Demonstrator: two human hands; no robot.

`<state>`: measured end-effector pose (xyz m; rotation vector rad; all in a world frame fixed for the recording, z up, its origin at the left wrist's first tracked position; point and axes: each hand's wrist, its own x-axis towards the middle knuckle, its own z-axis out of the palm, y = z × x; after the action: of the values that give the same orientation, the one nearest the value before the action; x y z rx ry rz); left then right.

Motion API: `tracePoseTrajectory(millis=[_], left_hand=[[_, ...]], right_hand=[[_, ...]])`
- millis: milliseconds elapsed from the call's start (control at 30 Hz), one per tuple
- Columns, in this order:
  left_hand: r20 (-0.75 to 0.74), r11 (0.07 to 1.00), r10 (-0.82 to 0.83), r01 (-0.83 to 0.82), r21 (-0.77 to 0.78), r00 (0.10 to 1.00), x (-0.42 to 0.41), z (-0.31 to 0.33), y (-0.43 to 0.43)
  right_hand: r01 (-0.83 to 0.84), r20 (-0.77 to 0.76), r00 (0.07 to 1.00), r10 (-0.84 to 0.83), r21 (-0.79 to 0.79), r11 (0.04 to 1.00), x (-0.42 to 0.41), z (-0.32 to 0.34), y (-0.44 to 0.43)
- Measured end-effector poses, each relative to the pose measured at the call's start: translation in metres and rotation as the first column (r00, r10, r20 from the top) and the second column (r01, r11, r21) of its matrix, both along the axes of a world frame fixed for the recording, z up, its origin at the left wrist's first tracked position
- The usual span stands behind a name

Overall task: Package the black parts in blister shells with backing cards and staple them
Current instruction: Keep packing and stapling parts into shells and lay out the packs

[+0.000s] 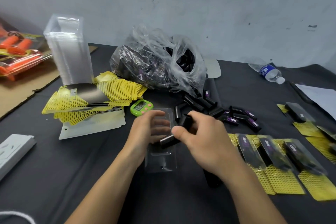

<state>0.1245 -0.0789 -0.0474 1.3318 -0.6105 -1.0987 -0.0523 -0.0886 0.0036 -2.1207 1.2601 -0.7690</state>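
— Watching the hands, what has each got hold of?

— The left hand [145,129] has its fingers curled over the far edge of a clear blister shell [161,158]. The shell is thin glossy plastic with a moulded oblong pocket and a flat flange, with a small hole at the near end. The right hand [201,136] pinches a black part [168,141] between thumb and bent fingers. It's a matte, tube-shaped piece, and its rounded end pokes out under the thumb, right over the shell's pocket. It's blurred, so I can't tell if it touches the plastic.

— And the stock?

— Loose black parts [232,118], some with purple-and-white labels, lie on the dark cloth worktop [72,178] just beyond the hands. They sit at the mouth of a crinkled clear plastic bag [158,63] stuffed with the same. To the left a tall stack of nested shells [70,51] stands upright. In front of it is a fanned heap of backing cards [94,96], glossy yellow with black dots. A small green timer [141,108] sits between the cards and the hands. On the right, filled packs [272,152] lie side by side, dark shapes under clear plastic on dotted yellow card.

— Anything else?

— A capped water bottle [269,72] lies on its side at the far right. There's flat brown cardboard [18,92] at the left and a white power strip [12,151] by the near left edge.
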Motion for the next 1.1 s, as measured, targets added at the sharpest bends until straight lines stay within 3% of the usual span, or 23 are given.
tracePoseTrajectory(millis=[100, 367, 500, 700, 800, 967, 1100], left_hand=[[-0.019, 0.999, -0.026, 0.025, -0.028, 0.999, 0.001, 0.0, 0.001], [-0.08, 0.994, -0.088, 0.082, -0.077, 0.993, -0.004, 0.003, 0.006], [-0.145, 0.988, -0.148, 0.138, -0.074, 0.978, -0.005, 0.005, 0.008], [-0.281, 0.981, -0.187, 0.166, -0.099, 0.941, -0.003, 0.007, 0.008], [-0.316, 0.981, -0.188, 0.164, -0.101, 0.93, -0.004, 0.007, 0.009], [-0.431, 0.992, -0.123, 0.093, -0.09, 0.894, 0.0, 0.011, 0.009], [-0.509, 0.994, -0.101, 0.066, -0.086, 0.855, 0.006, 0.009, 0.007]], right_hand=[[0.086, -0.203, 0.973, -0.111, -0.127, 0.988, 0.025, -0.005, 0.012], [0.178, -0.21, 0.953, -0.218, -0.195, 0.965, 0.058, -0.022, 0.011], [0.172, -0.162, 0.931, -0.327, -0.597, 0.784, 0.061, -0.033, 0.014], [0.207, -0.068, 0.933, -0.353, -0.7, 0.683, 0.056, -0.045, 0.01], [0.27, 0.036, 0.944, -0.328, -0.659, 0.702, 0.057, -0.05, 0.012], [0.234, 0.201, 0.966, -0.161, -0.429, 0.872, 0.052, -0.051, 0.019], [0.188, 0.239, 0.958, -0.158, -0.111, 0.976, 0.053, -0.053, 0.022]])
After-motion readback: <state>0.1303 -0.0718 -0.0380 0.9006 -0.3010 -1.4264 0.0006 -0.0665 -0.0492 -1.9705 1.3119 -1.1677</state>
